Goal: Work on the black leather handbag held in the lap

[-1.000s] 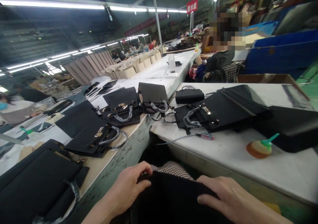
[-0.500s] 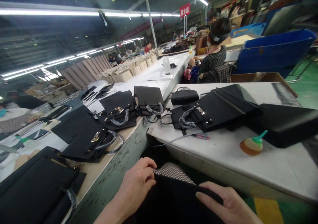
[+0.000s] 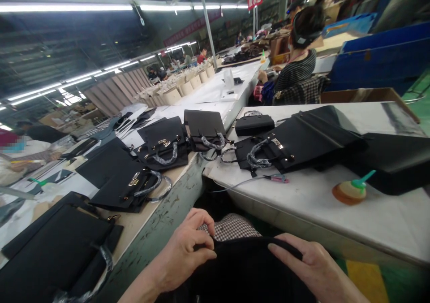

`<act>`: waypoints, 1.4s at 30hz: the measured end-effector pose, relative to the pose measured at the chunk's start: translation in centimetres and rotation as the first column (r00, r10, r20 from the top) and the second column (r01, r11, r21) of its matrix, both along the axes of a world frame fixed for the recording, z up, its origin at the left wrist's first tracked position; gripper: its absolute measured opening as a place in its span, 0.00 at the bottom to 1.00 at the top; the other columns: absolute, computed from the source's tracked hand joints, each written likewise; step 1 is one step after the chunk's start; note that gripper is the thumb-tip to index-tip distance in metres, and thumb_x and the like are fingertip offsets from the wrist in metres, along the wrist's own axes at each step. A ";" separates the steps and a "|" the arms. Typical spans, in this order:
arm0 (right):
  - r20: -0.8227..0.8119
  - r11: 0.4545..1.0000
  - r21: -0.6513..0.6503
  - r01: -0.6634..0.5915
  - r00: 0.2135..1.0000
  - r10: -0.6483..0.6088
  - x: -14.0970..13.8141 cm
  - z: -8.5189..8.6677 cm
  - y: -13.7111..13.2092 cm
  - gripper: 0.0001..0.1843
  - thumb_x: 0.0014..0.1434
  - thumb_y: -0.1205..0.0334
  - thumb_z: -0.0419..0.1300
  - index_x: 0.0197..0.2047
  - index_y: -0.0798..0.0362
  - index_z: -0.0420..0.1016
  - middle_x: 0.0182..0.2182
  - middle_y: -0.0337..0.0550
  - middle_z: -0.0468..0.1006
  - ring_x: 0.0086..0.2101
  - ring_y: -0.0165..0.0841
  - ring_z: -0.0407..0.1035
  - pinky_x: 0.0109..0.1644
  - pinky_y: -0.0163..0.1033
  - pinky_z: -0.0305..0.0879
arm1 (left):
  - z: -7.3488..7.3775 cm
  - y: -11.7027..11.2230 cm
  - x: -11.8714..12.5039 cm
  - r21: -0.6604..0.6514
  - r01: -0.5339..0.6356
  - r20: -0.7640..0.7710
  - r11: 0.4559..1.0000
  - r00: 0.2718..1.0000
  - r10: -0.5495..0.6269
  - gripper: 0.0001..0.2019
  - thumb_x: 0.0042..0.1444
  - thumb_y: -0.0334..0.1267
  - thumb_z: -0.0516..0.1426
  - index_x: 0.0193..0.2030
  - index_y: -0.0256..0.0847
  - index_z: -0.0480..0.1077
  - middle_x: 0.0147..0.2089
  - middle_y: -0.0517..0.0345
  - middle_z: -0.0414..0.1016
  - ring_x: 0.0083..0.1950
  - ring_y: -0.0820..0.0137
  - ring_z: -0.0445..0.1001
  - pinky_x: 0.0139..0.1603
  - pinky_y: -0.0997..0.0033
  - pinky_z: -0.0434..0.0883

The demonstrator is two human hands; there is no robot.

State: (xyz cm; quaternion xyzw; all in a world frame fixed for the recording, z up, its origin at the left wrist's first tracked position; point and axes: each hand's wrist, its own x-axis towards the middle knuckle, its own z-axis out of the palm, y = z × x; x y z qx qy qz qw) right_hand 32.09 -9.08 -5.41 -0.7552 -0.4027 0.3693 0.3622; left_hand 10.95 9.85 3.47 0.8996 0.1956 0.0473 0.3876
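A black bag [image 3: 245, 271] lies across my lap, its upper edge facing away from me and its lower part cut off by the frame. My left hand [image 3: 190, 249] pinches the left end of that edge between thumb and fingers. On the right, my right hand [image 3: 302, 260] grips the same edge, thumb on the near side and fingers over the far side. Checked cloth [image 3: 231, 227] covers my knees beyond the bag. Nearest to my left arm is a black handbag [image 3: 50, 249] with plastic-wrapped handles on the left table.
Several black handbags with wrapped handles [image 3: 161, 141] line the left table [image 3: 174, 177]. On the right table [image 3: 302, 204] are more black bags [image 3: 316, 137], a glue bottle [image 3: 351, 191] and a pink-handled tool on a cord [image 3: 277, 178]. A co-worker [image 3: 298, 65] sits behind it.
The view has tilted slightly, shifting the tables down-left to up-right. The bag's edge between my hands now bows outward and opens a little. Both hands keep their grip.
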 end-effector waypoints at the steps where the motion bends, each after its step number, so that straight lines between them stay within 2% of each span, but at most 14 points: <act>1: -0.013 1.000 0.001 -0.002 1.000 0.002 0.0 0.0 0.1 0.21 0.63 0.41 0.53 0.37 0.47 0.79 0.30 0.35 0.82 0.32 0.38 0.76 0.36 0.35 0.70 | 0.0 0.1 -0.1 -0.008 0.013 0.000 1.000 1.000 -0.013 0.11 0.51 0.21 0.65 0.25 0.39 0.71 0.45 0.58 0.68 0.55 0.66 0.64 0.59 0.68 0.63; 3: -0.055 1.000 0.005 -0.007 0.998 0.008 0.3 0.1 0.2 0.20 0.63 0.42 0.54 0.38 0.48 0.78 0.30 0.35 0.82 0.33 0.38 0.76 0.37 0.36 0.70 | -0.2 0.2 -0.3 -0.013 0.023 -0.001 1.000 1.000 -0.023 0.11 0.52 0.22 0.65 0.25 0.39 0.71 0.46 0.58 0.68 0.56 0.65 0.63 0.61 0.67 0.62; 6: -0.164 0.999 0.002 -0.048 0.985 0.048 0.8 0.7 0.0 0.19 0.64 0.43 0.54 0.41 0.49 0.77 0.32 0.35 0.82 0.35 0.37 0.76 0.38 0.34 0.69 | -0.5 0.3 -0.5 0.019 -0.003 -0.027 1.000 1.000 0.004 0.11 0.54 0.23 0.63 0.27 0.39 0.69 0.46 0.59 0.68 0.54 0.67 0.65 0.58 0.69 0.63; 9: -0.197 0.985 0.006 -0.170 0.966 0.167 1.3 1.7 -0.5 0.17 0.65 0.45 0.55 0.43 0.49 0.77 0.31 0.35 0.80 0.33 0.35 0.74 0.35 0.32 0.68 | -0.7 0.2 -0.4 0.110 -0.012 -0.088 0.994 0.996 0.021 0.09 0.57 0.24 0.61 0.29 0.39 0.68 0.46 0.59 0.68 0.50 0.68 0.66 0.53 0.68 0.64; 12: -0.159 0.970 0.019 -0.241 0.957 0.241 1.5 2.5 -0.9 0.13 0.64 0.51 0.57 0.45 0.47 0.77 0.35 0.34 0.80 0.36 0.34 0.73 0.39 0.32 0.68 | -0.9 0.0 0.1 0.232 0.011 -0.163 0.973 0.986 0.028 0.07 0.58 0.28 0.62 0.31 0.38 0.69 0.46 0.57 0.68 0.48 0.66 0.66 0.49 0.65 0.65; 14: -0.158 0.971 0.033 -0.237 0.958 0.239 1.3 2.5 -1.0 0.12 0.64 0.52 0.57 0.46 0.47 0.77 0.36 0.34 0.80 0.37 0.34 0.73 0.40 0.32 0.69 | -1.1 -0.2 0.6 0.311 0.036 -0.176 0.950 0.984 0.020 0.07 0.59 0.29 0.61 0.30 0.38 0.70 0.46 0.56 0.68 0.47 0.65 0.66 0.48 0.64 0.65; 18: -0.133 0.984 0.033 -0.176 0.975 0.179 0.7 1.9 -1.1 0.17 0.66 0.47 0.55 0.47 0.48 0.78 0.34 0.36 0.82 0.35 0.35 0.75 0.39 0.34 0.70 | -1.3 -0.4 1.4 0.407 0.067 -0.171 0.911 0.985 0.004 0.11 0.60 0.28 0.59 0.25 0.37 0.69 0.45 0.56 0.67 0.46 0.65 0.65 0.45 0.64 0.64; 22: -0.161 0.992 0.028 -0.121 0.979 0.124 0.5 1.1 -1.3 0.20 0.65 0.44 0.54 0.48 0.48 0.78 0.35 0.37 0.83 0.36 0.38 0.76 0.41 0.35 0.72 | -1.1 -0.5 1.4 0.426 0.092 -0.260 0.900 0.965 0.025 0.11 0.60 0.30 0.61 0.26 0.38 0.70 0.38 0.58 0.68 0.43 0.66 0.64 0.41 0.66 0.63; 25: -0.219 0.993 0.024 -0.114 0.969 0.116 0.8 0.5 -1.2 0.21 0.65 0.42 0.55 0.50 0.47 0.77 0.37 0.36 0.83 0.37 0.38 0.76 0.40 0.34 0.73 | -0.7 -0.5 1.1 0.416 0.128 -0.294 0.900 0.956 0.000 0.08 0.61 0.32 0.60 0.29 0.40 0.72 0.39 0.60 0.72 0.43 0.66 0.65 0.44 0.64 0.61; 29: -0.254 0.995 0.021 -0.100 0.962 0.102 1.1 0.1 -0.9 0.23 0.64 0.41 0.55 0.51 0.46 0.77 0.39 0.37 0.83 0.39 0.40 0.77 0.40 0.34 0.73 | 0.0 -0.5 0.9 0.379 0.152 -0.289 0.913 0.957 -0.039 0.06 0.63 0.33 0.59 0.34 0.43 0.75 0.39 0.61 0.77 0.45 0.65 0.66 0.49 0.60 0.58; 33: -0.231 0.995 0.008 -0.096 0.968 0.096 1.1 0.5 -0.7 0.23 0.63 0.40 0.55 0.50 0.47 0.77 0.38 0.38 0.83 0.39 0.41 0.77 0.40 0.35 0.73 | 0.5 -0.5 0.9 0.375 0.184 -0.282 0.908 0.956 -0.077 0.08 0.62 0.31 0.59 0.31 0.41 0.73 0.35 0.63 0.78 0.43 0.67 0.66 0.51 0.57 0.56; 39: -0.237 0.995 0.012 -0.097 0.967 0.097 1.0 0.6 -0.7 0.23 0.63 0.41 0.55 0.50 0.47 0.77 0.39 0.37 0.83 0.39 0.39 0.77 0.41 0.34 0.72 | 0.6 -0.4 0.5 0.352 0.185 -0.238 0.917 0.966 -0.103 0.05 0.62 0.31 0.61 0.33 0.41 0.74 0.37 0.65 0.78 0.44 0.68 0.66 0.53 0.58 0.54; 42: -0.258 0.995 0.019 -0.099 0.961 0.101 0.9 0.3 -0.7 0.22 0.63 0.41 0.56 0.50 0.47 0.77 0.38 0.36 0.83 0.38 0.39 0.76 0.40 0.33 0.72 | 0.6 -0.4 0.4 0.364 0.199 -0.231 0.910 0.966 -0.118 0.09 0.63 0.32 0.60 0.30 0.40 0.72 0.33 0.66 0.77 0.43 0.69 0.66 0.54 0.58 0.54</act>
